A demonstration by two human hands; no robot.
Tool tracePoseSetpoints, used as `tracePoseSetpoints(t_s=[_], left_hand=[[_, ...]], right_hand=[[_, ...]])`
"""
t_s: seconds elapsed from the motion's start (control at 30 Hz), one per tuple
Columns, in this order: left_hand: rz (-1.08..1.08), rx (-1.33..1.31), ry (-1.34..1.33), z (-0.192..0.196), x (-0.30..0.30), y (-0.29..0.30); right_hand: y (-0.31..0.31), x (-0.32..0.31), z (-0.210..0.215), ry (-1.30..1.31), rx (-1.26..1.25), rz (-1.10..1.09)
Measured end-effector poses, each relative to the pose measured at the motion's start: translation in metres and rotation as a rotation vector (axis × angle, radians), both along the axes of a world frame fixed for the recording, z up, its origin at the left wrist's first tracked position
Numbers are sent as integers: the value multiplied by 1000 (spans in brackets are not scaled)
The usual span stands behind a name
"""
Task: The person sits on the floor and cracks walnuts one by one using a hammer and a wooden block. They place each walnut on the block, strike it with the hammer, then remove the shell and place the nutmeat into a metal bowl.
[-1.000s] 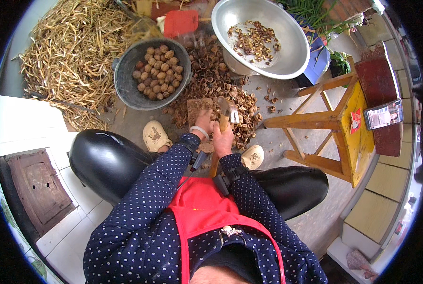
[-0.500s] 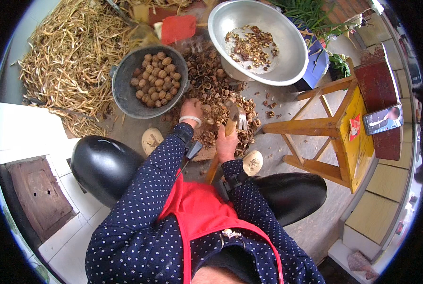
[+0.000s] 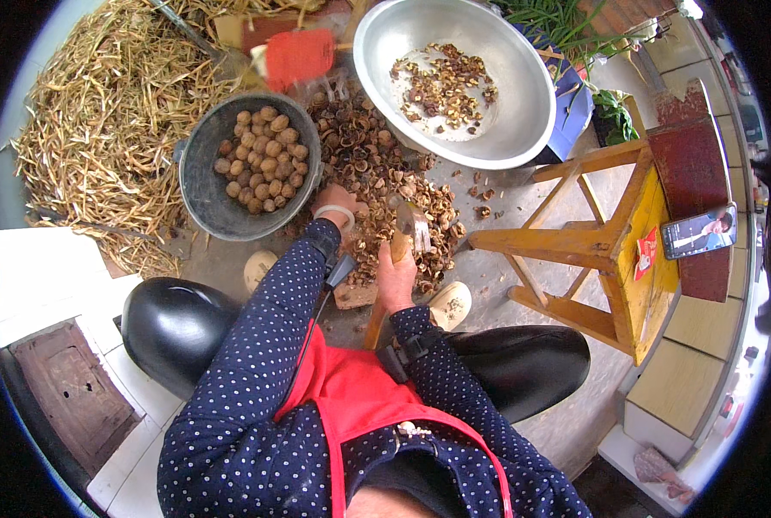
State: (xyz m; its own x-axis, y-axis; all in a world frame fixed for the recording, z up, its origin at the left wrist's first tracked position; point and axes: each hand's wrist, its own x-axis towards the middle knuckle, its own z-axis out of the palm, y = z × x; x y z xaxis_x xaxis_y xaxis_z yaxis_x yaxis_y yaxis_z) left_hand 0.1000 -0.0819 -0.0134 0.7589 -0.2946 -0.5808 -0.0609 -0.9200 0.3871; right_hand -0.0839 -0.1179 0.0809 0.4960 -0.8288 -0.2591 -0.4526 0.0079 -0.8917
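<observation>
My right hand (image 3: 396, 281) is closed around the wooden handle of a hammer (image 3: 419, 231), its metal head raised over the pile of broken walnut shells (image 3: 377, 160). My left hand (image 3: 338, 204), with a white bracelet at the wrist, is beside the near left part of that pile. Its fingers look curled, and anything in them is hidden. Just to its upper left stands a dark bucket (image 3: 197, 203) partly filled with whole walnuts (image 3: 264, 160). A wide silver metal basin (image 3: 523, 104) behind the pile holds walnut kernels (image 3: 446, 86).
Dry straw (image 3: 109, 112) is heaped at the far left. On the right are a yellow wooden stool (image 3: 618, 250) and a phone (image 3: 700, 231) propped on it against a dark red board (image 3: 692, 173). A red dustpan-like piece (image 3: 299, 56) lies behind the bucket.
The whole view has shifted slightly, so the bucket and basin appear farther left. My right hand still grips the hammer, and my left hand stays at the shell pile.
</observation>
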Motion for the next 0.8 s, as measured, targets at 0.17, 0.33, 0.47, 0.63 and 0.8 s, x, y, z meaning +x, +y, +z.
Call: tracePoseSetpoints(t_s=[0.17, 0.33, 0.47, 0.63, 0.8], left_hand=[[-169, 119, 16, -21, 11, -2], [14, 19, 126, -15, 9, 1], [60, 27, 110, 4, 4, -6], [-47, 50, 107, -14, 8, -3], [-358, -94, 76, -57, 22, 8]], right_hand=[[-1, 0, 6, -41, 67, -5], [-2, 0, 11, -24, 59, 7], [-2, 1, 5, -21, 23, -6], [0, -4, -12, 46, 40, 98], [1, -5, -18, 1, 58, -4]])
